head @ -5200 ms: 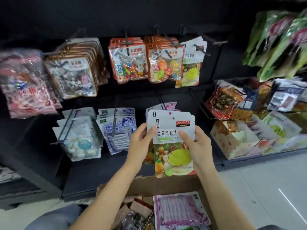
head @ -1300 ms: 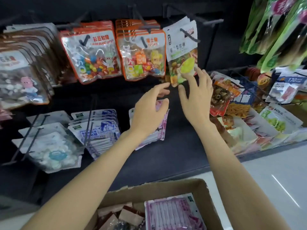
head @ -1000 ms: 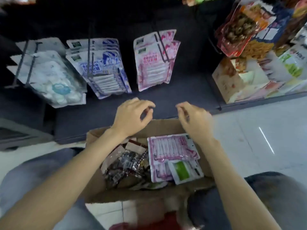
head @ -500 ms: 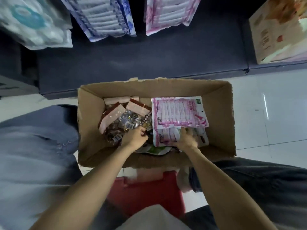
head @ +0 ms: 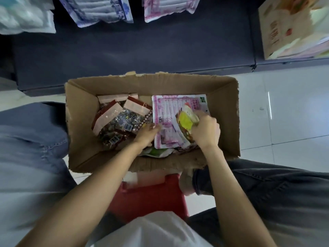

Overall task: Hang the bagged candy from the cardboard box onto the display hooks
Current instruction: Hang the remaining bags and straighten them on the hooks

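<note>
Reaching into one cardboard box (head: pixel 222 97) on the floor (head: pixel 284 113), both hands work among the candy bags. The right hand (head: pixel 206 131) has its fingers curled around one bag with yellow fruit print (head: pixel 186 120), lifted above a flat pink bag (head: pixel 169 111). The left hand (head: pixel 147 133) lies with fingers stretched out, tips touching the pink bag's left edge. Left of it sit at least three clear bags with dark red tops (head: pixel 121 122). Three bunches of hanging bags (head: pixel 99 9) show along the top edge, above a dark shelf (head: pixel 142 50).
</note>
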The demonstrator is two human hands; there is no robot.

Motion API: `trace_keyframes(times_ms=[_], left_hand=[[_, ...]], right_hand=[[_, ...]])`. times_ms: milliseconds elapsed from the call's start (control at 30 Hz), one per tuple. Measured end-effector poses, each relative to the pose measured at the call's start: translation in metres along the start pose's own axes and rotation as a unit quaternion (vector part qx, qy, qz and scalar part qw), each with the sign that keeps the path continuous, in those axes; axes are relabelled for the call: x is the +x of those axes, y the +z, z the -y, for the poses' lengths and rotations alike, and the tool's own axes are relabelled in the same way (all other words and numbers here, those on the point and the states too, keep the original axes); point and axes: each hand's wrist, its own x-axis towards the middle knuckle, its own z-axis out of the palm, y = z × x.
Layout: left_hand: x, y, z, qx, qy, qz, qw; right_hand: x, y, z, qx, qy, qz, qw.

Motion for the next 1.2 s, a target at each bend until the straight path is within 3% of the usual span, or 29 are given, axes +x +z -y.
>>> trace_keyframes(times_ms=[100, 167, 233, 300, 433, 567, 733, 900, 1000, 1067, 1200], left_hand=[[-0.020, 0.008, -0.003, -0.157, -0.054, 0.038, 0.985], [-0.032, 0.008, -0.007, -0.323, -0.046, 0.091, 0.941], [-0.043, 0.001, -0.014, -0.458, -0.006, 0.110, 0.882], [-0.047, -0.007, -0.017, -0.494, 0.038, 0.063, 0.866], [-0.050, -0.026, -0.018, -0.397, 0.083, -0.136, 0.904], [-0.049, -0.057, -0.002, -0.215, 0.137, -0.278, 0.926], [-0.034, -0.080, 0.024, -0.008, 0.121, -0.347, 0.930], [-0.032, -0.077, 0.032, 0.036, 0.129, -0.336, 0.932], [-0.035, -0.084, 0.035, 0.077, 0.138, -0.342, 0.927], [-0.042, -0.089, 0.033, 0.100, 0.148, -0.344, 0.922], [-0.056, -0.100, 0.028, 0.081, 0.160, -0.385, 0.905]], right_hand=[[-0.010, -0.021, 0.010, 0.242, -0.015, -0.043, 0.969], [-0.016, -0.023, 0.015, 0.352, -0.018, -0.026, 0.935], [-0.020, -0.017, 0.016, 0.381, -0.015, 0.006, 0.924], [-0.024, -0.007, 0.016, 0.376, -0.002, 0.030, 0.926], [-0.023, 0.021, 0.017, 0.264, 0.007, 0.092, 0.960], [-0.020, 0.060, 0.016, 0.100, -0.054, 0.245, 0.963], [-0.012, 0.097, 0.015, -0.222, -0.167, 0.371, 0.886], [-0.008, 0.114, 0.028, -0.375, -0.318, 0.310, 0.814], [-0.014, 0.125, 0.029, -0.410, -0.338, 0.301, 0.792], [-0.014, 0.127, 0.028, -0.393, -0.312, 0.306, 0.809], [-0.009, 0.089, 0.029, -0.238, -0.200, 0.246, 0.918]])
